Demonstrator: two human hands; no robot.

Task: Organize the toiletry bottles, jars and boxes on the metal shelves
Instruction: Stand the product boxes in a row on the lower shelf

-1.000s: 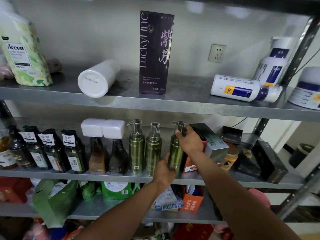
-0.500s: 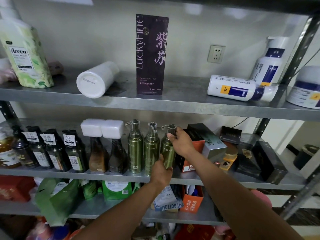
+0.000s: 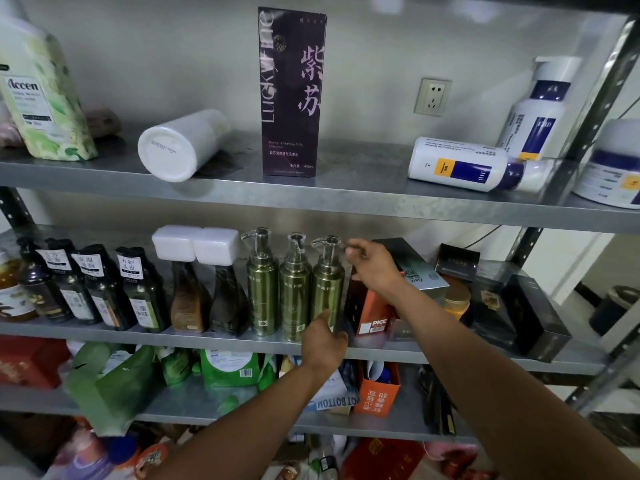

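Lowest in the frame, our two forearms reach up from the bottom edge toward the middle shelf (image 3: 207, 341). Our left hand (image 3: 323, 344) sits just below centre at the shelf's front lip, lower than half a second ago. Its thumb points up against the foot of the rightmost green pump bottle (image 3: 327, 289). The fingers are hidden behind the hand, so we cannot tell whether they wrap the base.

Right of centre, our right hand (image 3: 372, 268) has let go of that bottle's neck. Its fingers are now loosely curled around nothing, and the tips hang just beside the pump head.

The bottle stands upright on the middle shelf, tight against two matching green bottles (image 3: 263, 289) on its left. A second ago it stood further right, against the orange box (image 3: 375, 313). Now a gap shows between them.

Further back and higher, the upper shelf (image 3: 242, 192) is unchanged. A tall purple box (image 3: 291, 98) stands at top centre. A white bottle (image 3: 180, 147) lies on its side to the left, and a blue-and-white bottle (image 3: 464, 164) lies to the right.
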